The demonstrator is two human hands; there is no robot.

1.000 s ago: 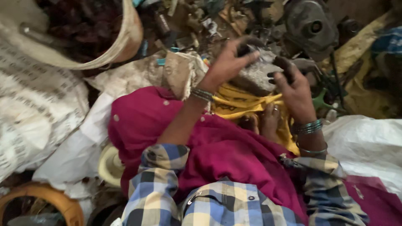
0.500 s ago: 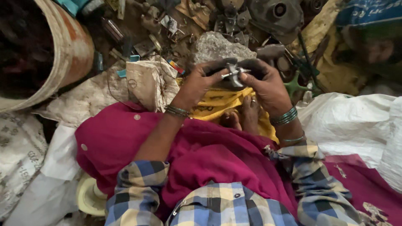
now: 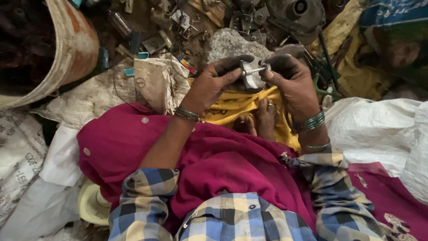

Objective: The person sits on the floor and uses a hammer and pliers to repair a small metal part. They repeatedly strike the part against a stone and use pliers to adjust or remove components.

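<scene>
Fingertips of the left hand [image 3: 213, 82] and right hand [image 3: 290, 80] pinch a small metal part [image 3: 250, 73] between them above the grey stone [image 3: 229, 44] — seemingly mid-inspection or pulling apart — calling for a firm, steady twist.

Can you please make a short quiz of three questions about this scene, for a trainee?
1. True or false: both hands grip one small metal part.
2. What lies just beyond the hands? A) grey stone B) glass bottle C) wooden box
3. What does the left hand wear at the wrist?

Key:
1. True; the right hand holds the other end.
2. A, the grey stone.
3. Bangles.
</scene>
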